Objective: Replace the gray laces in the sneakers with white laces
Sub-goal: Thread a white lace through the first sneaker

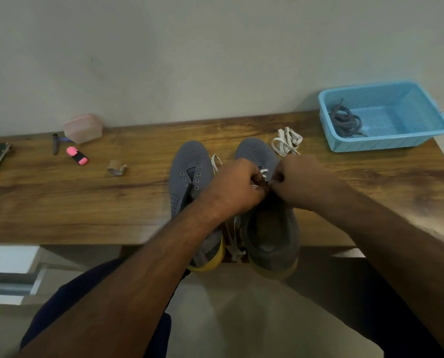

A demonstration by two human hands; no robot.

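Forearms (143, 267) before sneakers (189, 174), basket (383, 117) beyond

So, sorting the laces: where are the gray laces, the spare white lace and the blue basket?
gray laces (345, 120), head view, middle of bundle.
spare white lace (286, 141), head view, loops' middle.
blue basket (376, 145), head view, front wall.

Bare wood lies open on the worktop (60, 202) between the cardboard tape roll (116, 167) and the left sneaker (189, 177), and along the near edge on the left. Far left, the pink highlighter (77, 155), dark pen (55, 144) and pink box (83, 127) crowd the wall side. Both hands (267, 183) and the right sneaker (267, 215) fill the middle. A loose white lace (286, 140) lies between that sneaker and the blue basket (386, 144), narrowing the passage there. Right of the sneakers, near the basket, the wood is open.
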